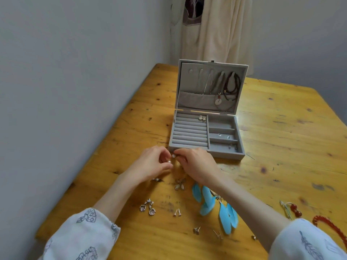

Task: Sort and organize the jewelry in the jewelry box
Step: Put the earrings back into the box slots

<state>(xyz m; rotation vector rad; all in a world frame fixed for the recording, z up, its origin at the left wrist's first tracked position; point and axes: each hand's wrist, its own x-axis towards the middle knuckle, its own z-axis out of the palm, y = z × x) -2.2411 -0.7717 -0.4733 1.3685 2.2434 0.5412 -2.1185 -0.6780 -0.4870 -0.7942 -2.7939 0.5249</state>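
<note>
Nearby, blue feather earrings point(216, 207), perhaps stud pairs point(177, 212), beside jewelry box point(204, 136).

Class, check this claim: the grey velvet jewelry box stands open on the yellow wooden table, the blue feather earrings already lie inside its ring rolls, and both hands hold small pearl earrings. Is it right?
Not quite. The blue feather earrings lie on the yellow wooden table, near the right hand, not in the grey velvet jewelry box. The head view shows this. The box is open, and both the left hand and the right pinch small pearl earrings.
</note>
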